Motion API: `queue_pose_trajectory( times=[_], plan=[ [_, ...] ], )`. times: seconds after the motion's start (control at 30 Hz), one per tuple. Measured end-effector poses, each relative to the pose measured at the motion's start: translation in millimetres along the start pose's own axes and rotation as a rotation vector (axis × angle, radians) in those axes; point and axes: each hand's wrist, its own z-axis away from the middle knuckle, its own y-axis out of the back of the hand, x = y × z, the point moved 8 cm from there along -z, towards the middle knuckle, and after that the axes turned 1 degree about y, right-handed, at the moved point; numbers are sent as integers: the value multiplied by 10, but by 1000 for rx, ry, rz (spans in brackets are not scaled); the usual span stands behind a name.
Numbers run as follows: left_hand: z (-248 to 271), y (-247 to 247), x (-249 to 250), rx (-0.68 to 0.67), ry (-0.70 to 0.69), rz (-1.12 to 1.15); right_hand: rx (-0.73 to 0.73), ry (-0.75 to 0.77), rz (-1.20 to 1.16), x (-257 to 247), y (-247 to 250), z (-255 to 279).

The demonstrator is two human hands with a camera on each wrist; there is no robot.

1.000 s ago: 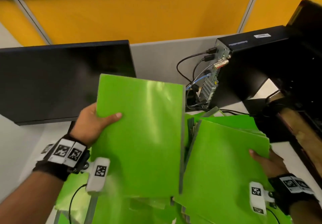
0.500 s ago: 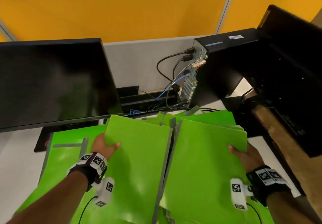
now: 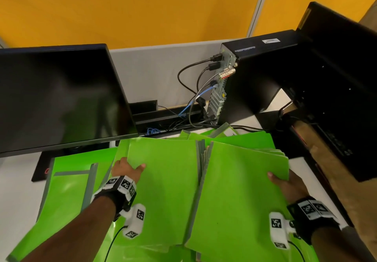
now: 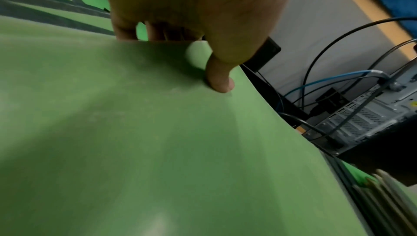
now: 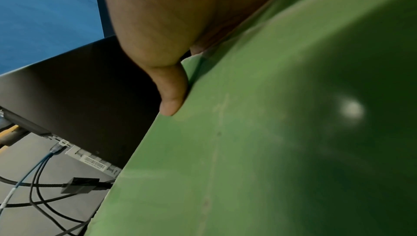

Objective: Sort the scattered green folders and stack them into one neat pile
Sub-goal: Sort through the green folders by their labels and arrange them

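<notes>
Green folders [image 3: 67, 190] lie scattered over white desk [image 3: 12, 180], below monitor [image 3: 57, 98] and computer tower [image 3: 255, 78]. Left hand [image 3: 126, 170] grasps left edge of one folder [image 3: 167, 190], thumb on top, fingers beneath. Right hand [image 3: 289, 186] grasps right edge of fanned bunch of folders [image 3: 240, 200], thumb on top. Spines of both meet between hands.
</notes>
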Motion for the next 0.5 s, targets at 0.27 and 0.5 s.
queue_pose_trajectory(
  times=[0.27,0.5],
  plan=[
    [-182,163,-271,91,22,-224,17,0,43,81,33,18],
    [-170,59,-228,7,67,-326,-6,-52,35,106,-28,-55]
  ],
)
